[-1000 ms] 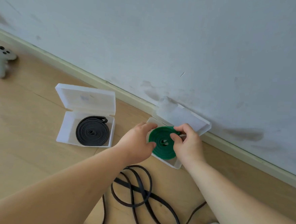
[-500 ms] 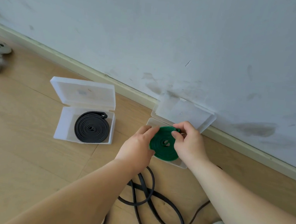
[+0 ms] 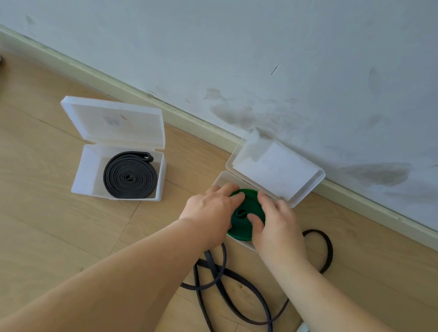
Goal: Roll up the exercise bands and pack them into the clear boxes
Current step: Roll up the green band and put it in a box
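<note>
The green coil (image 3: 244, 230) has dropped flat into the clear box (image 3: 223, 182), directly beneath both hands, left hand (image 3: 209, 212) fingers pressing straight, right hand (image 3: 278, 228) pinching its rim

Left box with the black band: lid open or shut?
Open. Its lid is hinged back behind the box, and the rolled black band lies uncovered inside.
</note>
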